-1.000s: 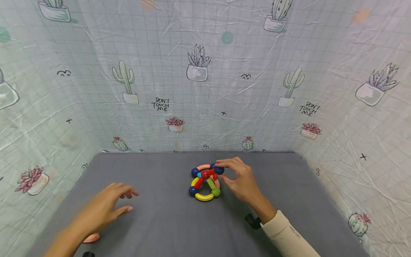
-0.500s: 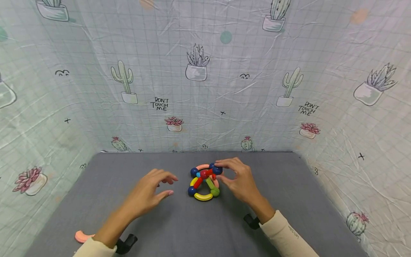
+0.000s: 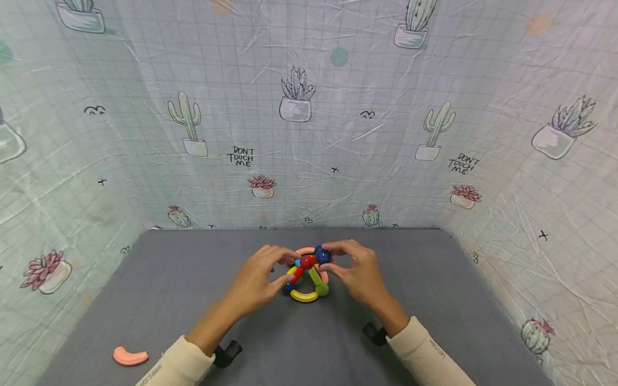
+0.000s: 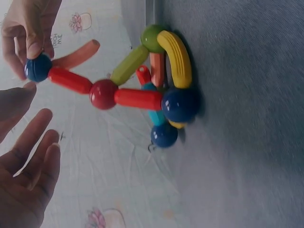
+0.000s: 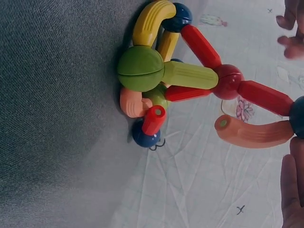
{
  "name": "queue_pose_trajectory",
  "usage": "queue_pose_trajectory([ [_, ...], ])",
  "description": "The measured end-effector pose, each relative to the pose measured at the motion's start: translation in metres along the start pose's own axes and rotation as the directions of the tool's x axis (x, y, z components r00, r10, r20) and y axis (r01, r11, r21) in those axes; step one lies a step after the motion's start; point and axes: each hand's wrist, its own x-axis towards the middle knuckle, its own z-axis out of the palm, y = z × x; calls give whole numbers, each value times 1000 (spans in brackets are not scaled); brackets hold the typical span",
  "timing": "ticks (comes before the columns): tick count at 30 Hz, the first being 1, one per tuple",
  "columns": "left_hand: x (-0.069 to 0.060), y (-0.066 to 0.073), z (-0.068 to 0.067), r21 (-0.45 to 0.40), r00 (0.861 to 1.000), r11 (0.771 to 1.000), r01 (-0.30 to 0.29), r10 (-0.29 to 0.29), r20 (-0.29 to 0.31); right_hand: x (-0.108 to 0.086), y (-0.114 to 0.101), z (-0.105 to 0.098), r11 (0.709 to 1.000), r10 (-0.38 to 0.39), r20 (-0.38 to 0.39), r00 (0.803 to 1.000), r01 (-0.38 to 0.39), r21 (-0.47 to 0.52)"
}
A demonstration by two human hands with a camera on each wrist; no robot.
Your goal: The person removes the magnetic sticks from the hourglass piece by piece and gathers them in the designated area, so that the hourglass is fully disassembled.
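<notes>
A magnetic stick-and-ball structure [image 3: 314, 276] stands on the grey table. Its ring of yellow and salmon curved sticks joins blue and green balls; straight sticks rise to a red ball [image 4: 103, 94]. From there a red stick [image 4: 70, 80] slants up to a dark blue ball [image 3: 323, 256], which my right hand [image 3: 359, 273] pinches between thumb and fingers. A salmon curved stick [image 5: 254, 132] hangs from that blue ball with its other end free. My left hand [image 3: 260, 279] is beside the structure's left side, fingers spread and holding nothing; any light contact is unclear.
A loose salmon curved stick [image 3: 129, 356] lies at the table's front left. Grey cloth covers the table [image 3: 203, 257], and a cactus-print sheet [image 3: 309, 145] encloses the back and sides. Black straps with cameras sit at both wrists.
My left hand has moved right from the front left to the structure, uncovering the loose salmon stick. The right hand keeps its pinch on the blue ball, nearly still.
</notes>
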Motion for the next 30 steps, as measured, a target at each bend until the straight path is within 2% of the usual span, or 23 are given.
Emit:
queue_pose_trajectory([
  [5, 6, 4, 9, -58, 1000, 998, -8, 7, -26, -1, 2, 1, 1000, -7, -8, 1000, 7, 25],
  [13, 15, 9, 22, -57, 994, 995, -77, 72, -84, -2, 2, 2, 998, 22, -5, 1000, -22, 62],
  [18, 22, 12, 32, -2, 989, 996, -85, 84, -121, -1, -1, 3, 995, 56, -4, 998, -55, 85],
  [24, 27, 11, 39, 101, 980, 989, -113, 127, -152, 0, -2, 5, 993, 54, 11, 998, -55, 108],
  [27, 26, 10, 40, 143, 978, 982, -120, 142, -151, 0, 0, 4, 986, 50, 39, 998, -55, 158],
  [30, 26, 10, 40, 149, 979, 981, -124, 146, -143, -1, 4, 3, 971, 58, 75, 996, -73, 228],
])
